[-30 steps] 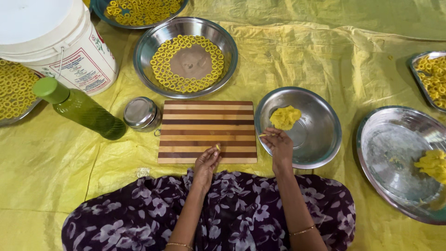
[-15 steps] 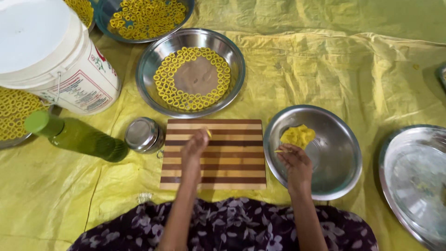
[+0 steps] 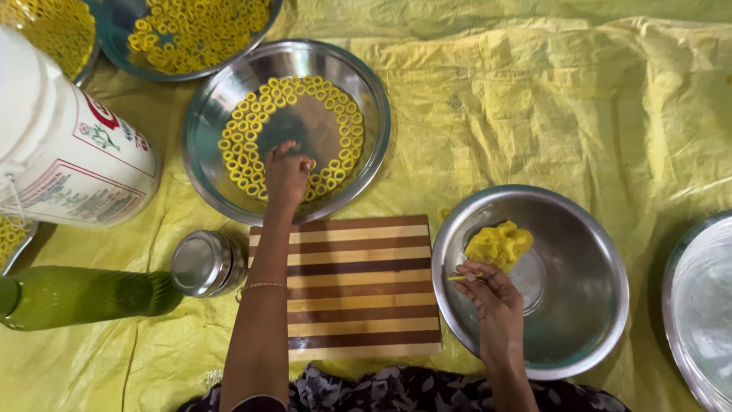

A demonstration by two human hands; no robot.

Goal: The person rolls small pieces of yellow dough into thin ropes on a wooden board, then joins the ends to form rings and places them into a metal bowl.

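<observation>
My left hand [image 3: 288,172] reaches over the striped wooden cutting board [image 3: 362,286] into a steel plate [image 3: 213,114] lined with yellow dough rings [image 3: 341,130]; its fingertips are pinched together on a ring at the plate's lower middle. My right hand [image 3: 488,294] hovers inside a steel bowl [image 3: 579,320] to the right of the board, pinching a small strip of yellow dough. A lump of yellow dough [image 3: 499,243] lies in that bowl just above the fingers.
A white plastic bucket [image 3: 61,160] stands at left. A green bottle [image 3: 76,296] lies beside a small steel cup [image 3: 200,263]. More trays of rings [image 3: 191,30] sit at the top left, another steel plate [image 3: 698,305] at right. Yellow sheeting [image 3: 549,99] covers the floor.
My left hand went from the board's near edge forward into the ring plate. My right hand stayed in the dough bowl, now holding a small strip. The camera leaned closer.
</observation>
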